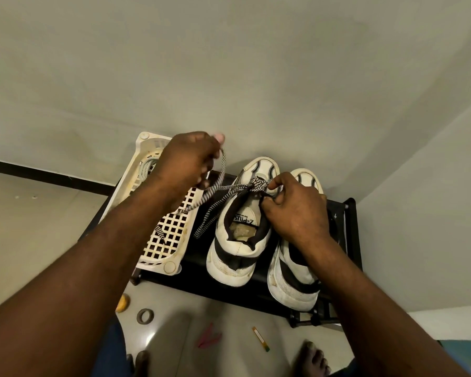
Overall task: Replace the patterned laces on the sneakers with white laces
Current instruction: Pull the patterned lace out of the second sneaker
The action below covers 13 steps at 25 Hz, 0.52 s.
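Two white-and-black mesh sneakers (291, 284) sit side by side on a low black shelf (348, 240). Left hand (191, 161) grips the black-and-white zigzag fabric lace (223, 194), held raised above the left-side shoe (237, 257) (one tail drapes over the cream plastic lattice basket (174, 240)). Right hand (294, 208) pinches that shoe's collar beside the top eyelets. Coiled white laces (146, 168) lie at the basket's far end.

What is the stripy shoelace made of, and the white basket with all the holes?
The stripy shoelace looks like woven fabric with a matte finish: you can see a black-and-white zigzag weave, and it bends and hangs limply. The white basket looks like hard moulded plastic, slightly glossy and yellowed with stains: its square holes are even and its rim keeps a stiff shape.
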Tool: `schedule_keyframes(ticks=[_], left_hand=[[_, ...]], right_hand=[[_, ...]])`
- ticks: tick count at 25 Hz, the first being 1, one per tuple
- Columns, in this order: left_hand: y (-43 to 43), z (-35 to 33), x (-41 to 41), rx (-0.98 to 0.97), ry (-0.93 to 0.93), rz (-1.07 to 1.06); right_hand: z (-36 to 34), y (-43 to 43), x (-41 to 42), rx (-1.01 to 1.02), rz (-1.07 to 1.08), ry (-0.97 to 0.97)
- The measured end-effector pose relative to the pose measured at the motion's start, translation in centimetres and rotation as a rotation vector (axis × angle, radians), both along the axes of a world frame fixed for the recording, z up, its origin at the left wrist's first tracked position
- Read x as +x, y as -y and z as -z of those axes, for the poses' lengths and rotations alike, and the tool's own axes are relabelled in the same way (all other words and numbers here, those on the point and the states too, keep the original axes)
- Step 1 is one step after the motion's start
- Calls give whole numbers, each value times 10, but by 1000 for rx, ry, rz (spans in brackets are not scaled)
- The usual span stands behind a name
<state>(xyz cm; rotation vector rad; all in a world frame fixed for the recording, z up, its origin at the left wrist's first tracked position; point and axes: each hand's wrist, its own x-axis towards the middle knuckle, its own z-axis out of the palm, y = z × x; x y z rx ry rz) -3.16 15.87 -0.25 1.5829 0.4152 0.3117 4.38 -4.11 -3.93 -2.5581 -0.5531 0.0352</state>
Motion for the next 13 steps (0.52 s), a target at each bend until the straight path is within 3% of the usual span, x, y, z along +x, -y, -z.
schedule_keyframes(ticks=[2,3,5,9,13], left_hand=[[0,12,0,597,-246,19],[4,15,-2,721,-315,76],[15,19,-2,775,-354,155],[27,31,7,1045,-263,116],[32,43,9,1031,-283,111]], right_hand=[[0,0,0,1,-30,-3],[0,-1,0,3,-63,3],[-1,-1,0,-7,-146,39],[4,-4,3,-107,-207,117],[11,-5,6,-130,-207,176]])
